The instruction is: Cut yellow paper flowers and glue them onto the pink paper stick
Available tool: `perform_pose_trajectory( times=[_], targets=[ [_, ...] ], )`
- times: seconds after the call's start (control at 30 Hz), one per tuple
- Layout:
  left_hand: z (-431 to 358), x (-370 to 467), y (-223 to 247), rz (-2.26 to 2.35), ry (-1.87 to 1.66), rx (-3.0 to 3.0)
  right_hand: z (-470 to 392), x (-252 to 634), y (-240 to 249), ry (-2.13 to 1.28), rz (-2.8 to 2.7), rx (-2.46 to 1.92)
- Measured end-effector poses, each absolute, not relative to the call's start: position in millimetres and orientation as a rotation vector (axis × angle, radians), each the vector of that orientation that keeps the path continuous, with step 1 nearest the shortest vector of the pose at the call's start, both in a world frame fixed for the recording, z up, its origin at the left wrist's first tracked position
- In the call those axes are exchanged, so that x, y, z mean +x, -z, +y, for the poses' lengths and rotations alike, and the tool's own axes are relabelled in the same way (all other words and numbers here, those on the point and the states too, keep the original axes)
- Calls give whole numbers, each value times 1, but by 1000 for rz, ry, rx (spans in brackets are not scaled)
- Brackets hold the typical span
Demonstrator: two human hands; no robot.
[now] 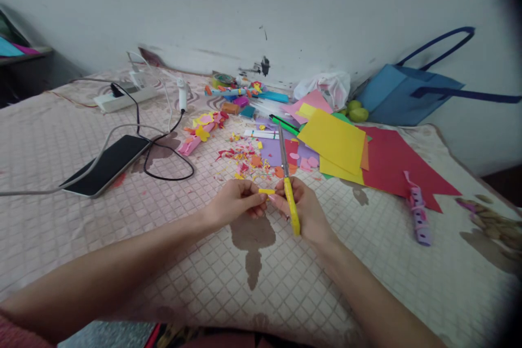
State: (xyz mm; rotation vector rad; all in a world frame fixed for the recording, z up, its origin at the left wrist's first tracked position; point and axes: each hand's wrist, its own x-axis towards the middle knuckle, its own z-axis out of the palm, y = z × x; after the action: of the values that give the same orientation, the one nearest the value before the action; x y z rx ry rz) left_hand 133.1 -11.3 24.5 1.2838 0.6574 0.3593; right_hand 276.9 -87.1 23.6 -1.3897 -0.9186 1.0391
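Between my two hands is a small yellow strip (267, 192). My left hand (240, 199) pinches its left end between thumb and fingers. The fingertips of my right hand (299, 206) are closed at its right end. That same hand also carries scissors (289, 190) with yellow handles, their blades pointing away toward the wall. Small coloured paper scraps (244, 160) lie just beyond my hands, beside a purple sheet (267, 151).
Yellow sheets (336, 144) and a red sheet (393, 160) lie right of the scraps. A blue bag (408, 92) stands at the back right. On the left are a dark tablet (108, 166), cables and a power strip (126, 99). A decorated purple roll (419, 215) lies far right.
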Motion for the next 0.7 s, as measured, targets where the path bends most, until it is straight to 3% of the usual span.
perform_pose_trajectory(
  times=[0.7],
  targets=[
    [-12,133,-29,694,-450,1298,-89,279,-24,-1158,-855,-1347]
  ],
)
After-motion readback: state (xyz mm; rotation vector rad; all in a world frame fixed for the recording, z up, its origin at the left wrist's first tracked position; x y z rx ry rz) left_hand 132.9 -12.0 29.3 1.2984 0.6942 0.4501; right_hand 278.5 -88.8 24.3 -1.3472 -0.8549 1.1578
